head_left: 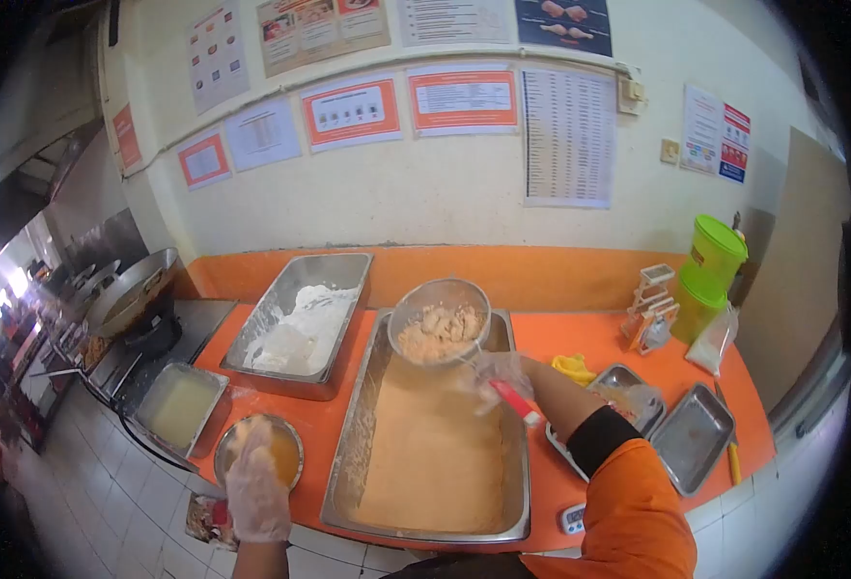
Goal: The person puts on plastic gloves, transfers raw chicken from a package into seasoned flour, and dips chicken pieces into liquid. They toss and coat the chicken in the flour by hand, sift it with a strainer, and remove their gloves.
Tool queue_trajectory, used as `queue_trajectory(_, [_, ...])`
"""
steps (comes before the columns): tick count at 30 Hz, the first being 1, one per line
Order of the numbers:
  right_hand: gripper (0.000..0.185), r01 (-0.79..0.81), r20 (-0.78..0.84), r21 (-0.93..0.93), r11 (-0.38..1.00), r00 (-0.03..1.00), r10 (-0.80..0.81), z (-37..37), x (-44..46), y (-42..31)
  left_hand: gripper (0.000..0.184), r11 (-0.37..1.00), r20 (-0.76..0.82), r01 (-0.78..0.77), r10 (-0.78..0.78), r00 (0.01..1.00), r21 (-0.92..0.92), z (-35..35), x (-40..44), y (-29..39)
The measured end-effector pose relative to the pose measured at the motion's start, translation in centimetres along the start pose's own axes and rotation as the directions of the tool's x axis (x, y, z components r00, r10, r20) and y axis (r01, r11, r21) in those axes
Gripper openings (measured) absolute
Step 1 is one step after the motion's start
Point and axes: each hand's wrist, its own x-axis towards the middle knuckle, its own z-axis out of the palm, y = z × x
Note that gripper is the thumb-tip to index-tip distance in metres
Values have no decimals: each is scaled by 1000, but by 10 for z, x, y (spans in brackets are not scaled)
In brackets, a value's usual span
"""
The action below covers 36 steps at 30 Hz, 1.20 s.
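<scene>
My right hand (pixel 502 381), in a clear plastic glove, is closed around the red handle of a round metal sieve (pixel 438 323). Flour-coated pieces (pixel 445 331) lie in the sieve, which is over the far end of a deep steel tray (pixel 520 482) of pale orange flour. On the left, my gloved left hand (pixel 256 482) reaches over a round metal bowl (pixel 295 463) of yellowish liquid. Its fingers are blurred, and whether they hold anything is hard to make out.
A steel tray of white flour (pixel 242 352) stands behind the bowl, with a pan of cloudy liquid (pixel 176 410) at left. Right are small metal trays (pixel 693 439), a knife (pixel 733 463), a timer (pixel 572 519), a wire rack (pixel 649 309) and green containers (pixel 715 253).
</scene>
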Motion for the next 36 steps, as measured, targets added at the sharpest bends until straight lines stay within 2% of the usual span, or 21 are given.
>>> queue_trajectory(1, [15,-159,-18,-16,987,987,159,-4,-8,-3,34,927,7,20,-19,1000,-375,16,14,2])
queue_trajectory(2, [18,-315,-39,-28,949,949,314,-4,-16,-8,31,719,17,37,-34,999,-694,32,27,2])
queue_trajectory(4, [18,-337,-2,-81,938,941,338,-6,-16,-8,27,841,-214,-344,277,937,-417,50,59,26])
queue_trajectory(5, [19,-349,17,-108,931,936,353,-8,-15,-3,25,819,-189,-347,292,938,-456,59,75,39])
queue_trajectory(6, [22,-468,356,28,883,830,429,-36,13,27,23,796,-167,-348,306,937,-496,68,89,52])
queue_trajectory(9, [23,-459,130,-108,882,873,471,-22,-4,2,19,772,-152,-415,393,907,-482,125,116,61])
queue_trajectory(10, [21,-475,251,26,879,855,455,-29,-5,2,18,770,-152,-447,427,891,-456,143,122,62])
queue_trajectory(12, [19,-528,470,280,802,804,366,-49,-9,4,26,815,-154,-382,351,924,-435,160,129,68])
queue_trajectory(15, [11,-466,411,357,810,857,311,-54,-38,-17,15,814,-253,-373,285,925,-445,180,137,70])
queue_trajectory(16, [12,-311,230,203,929,937,264,-54,-44,-16,11,803,-303,-389,271,913,-452,184,141,71])
queue_trajectory(19, [12,-231,424,349,908,903,67,-75,-15,13,15,916,154,-209,274,949,-342,154,169,84])
queue_trajectory(20, [15,-386,532,438,812,839,111,-76,2,24,15,898,4,-364,377,926,-248,169,174,76])
queue_trajectory(22, [22,-660,733,511,551,669,121,-80,43,40,12,929,61,-223,252,966,-296,209,185,68])
queue_trajectory(23, [23,-526,519,434,731,809,274,-82,56,54,13,937,87,-154,190,978,-314,220,192,65])
queue_trajectory(25, [25,-318,-58,91,944,944,324,-77,71,85,16,946,340,-318,281,897,57,226,196,70])
queue_trajectory(26, [21,-192,116,-335,922,963,243,-74,62,66,18,883,470,-414,275,839,221,230,195,74])
queue_trajectory(27, [19,74,285,-650,756,946,153,-71,52,47,19,867,545,-456,288,787,200,235,194,76])
queue_trajectory(28, [19,328,398,-885,331,902,169,-75,75,60,21,851,615,-494,297,730,176,241,192,77])
queue_trajectory(29, [20,521,475,-834,-181,845,244,-72,83,59,23,837,679,-527,302,669,147,240,192,81])
queue_trajectory(32, [21,330,312,-942,-63,929,200,-67,77,52,26,918,777,-375,141,614,130,232,189,104])
queue_trajectory(36, [28,-52,-35,-986,156,993,110,-40,38,-4,26,931,756,-342,134,641,125,237,176,111])
